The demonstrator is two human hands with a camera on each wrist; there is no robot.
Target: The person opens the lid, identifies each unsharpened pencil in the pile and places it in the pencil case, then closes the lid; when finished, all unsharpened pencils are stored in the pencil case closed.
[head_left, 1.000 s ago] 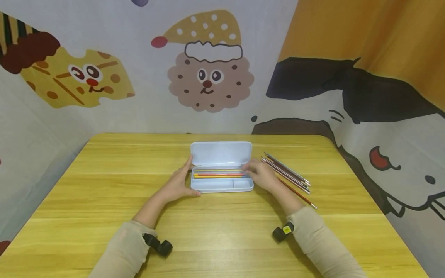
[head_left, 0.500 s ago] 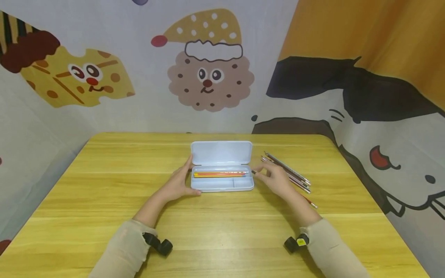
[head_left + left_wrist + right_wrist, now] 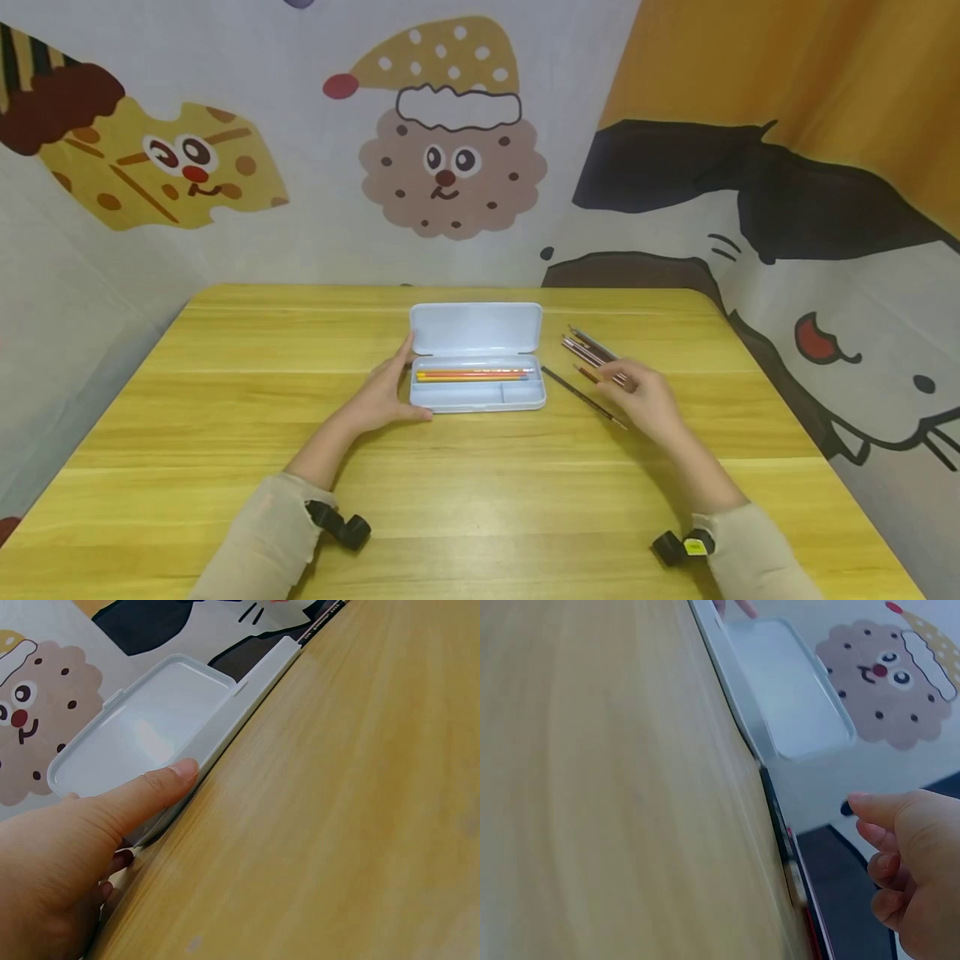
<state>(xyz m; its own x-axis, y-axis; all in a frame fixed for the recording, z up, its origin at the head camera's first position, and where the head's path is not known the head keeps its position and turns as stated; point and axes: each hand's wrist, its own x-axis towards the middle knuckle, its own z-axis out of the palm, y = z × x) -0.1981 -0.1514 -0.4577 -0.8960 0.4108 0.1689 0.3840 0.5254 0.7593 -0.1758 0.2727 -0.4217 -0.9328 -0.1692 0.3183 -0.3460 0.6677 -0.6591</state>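
A white pencil case (image 3: 457, 396) lies on the table with its lid (image 3: 476, 328) raised. Yellow and orange pencils (image 3: 472, 377) lie together in its long rear compartment. My left hand (image 3: 378, 396) grips the case's left end, its thumb along the front wall in the left wrist view and the fingers at the back corner. My right hand (image 3: 641, 400) is over the loose pencils (image 3: 588, 346) to the right, fingers loosely bent. In the right wrist view nothing shows between its thumb and fingers. A dark pencil (image 3: 581, 396) lies slanting between the case and this hand.
The wooden table (image 3: 450, 508) extends in front of the case and to both sides. Behind it hangs a cloth (image 3: 315, 250) printed with cartoon figures. A small black camera (image 3: 348, 532) is strapped to the left wrist and another (image 3: 667, 547) to the right.
My right hand has drawn back from the case's right end to the loose pencils, and the dark slanting pencil has come into view. My left hand keeps its place on the case.
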